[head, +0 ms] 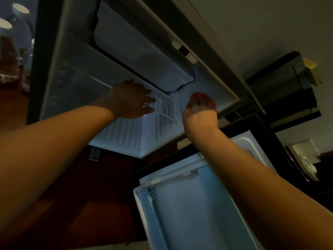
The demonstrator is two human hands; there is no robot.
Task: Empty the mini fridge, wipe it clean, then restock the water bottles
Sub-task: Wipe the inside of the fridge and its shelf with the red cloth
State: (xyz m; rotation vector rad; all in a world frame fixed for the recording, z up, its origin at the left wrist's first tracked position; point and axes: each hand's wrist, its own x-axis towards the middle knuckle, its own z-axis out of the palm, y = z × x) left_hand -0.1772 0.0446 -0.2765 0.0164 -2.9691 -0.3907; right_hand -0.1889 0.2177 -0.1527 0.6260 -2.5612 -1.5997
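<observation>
The mini fridge (75, 56) stands open and tilted in the head view, its white inside holding no bottles. My left hand (131, 99) reaches in and holds the white wire shelf (165, 107) by its front edge. My right hand (200, 110) grips a red cloth (203, 97) and presses it against the fridge's right inner wall (212, 83). The freezer box (144, 49) sits at the top of the compartment. Water bottles (12, 33) with white caps stand outside, at the far left.
The fridge door (194, 204) hangs open at the lower right, its white inner liner facing me. A dark cabinet or appliance (281, 83) stands to the right of the fridge. A white wall fitting (304, 156) is at the far right. Dark wooden floor lies below.
</observation>
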